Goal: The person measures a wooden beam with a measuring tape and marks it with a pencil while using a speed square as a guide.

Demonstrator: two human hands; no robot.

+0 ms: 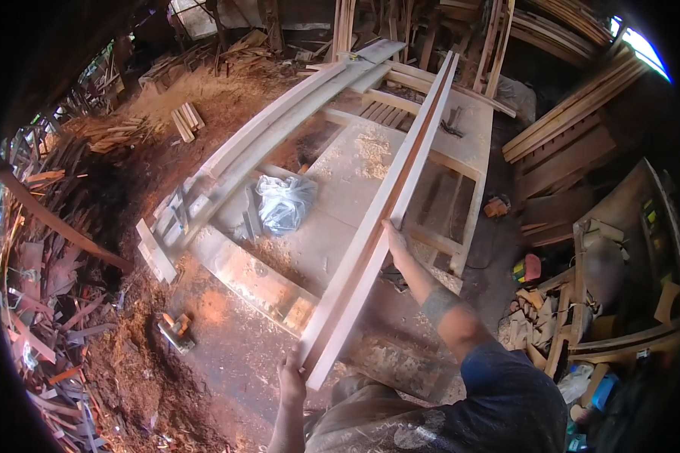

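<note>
A long pale timber (pixel 345 294) with a reddish-brown groove along its length slants from my body up to the far side of the workbench. My left hand (pixel 291 380) grips the near end at its left edge, fingers curled against the wood. Further along, my right hand (pixel 394 240) is closed on the right edge, arm stretched forward. Below the timber lies the wooden bench top (pixel 347 177), strewn with shavings. A clear plastic bag (pixel 285 204) rests on it, left of the timber.
Another long timber (pixel 272 117) runs along the bench's left side. On the floor to the left sits an orange-handled power tool (pixel 177 331). Wood scraps (pixel 53 249) heap at the far left. Stacked planks (pixel 574 106) and a wooden frame (pixel 579 279) stand at right.
</note>
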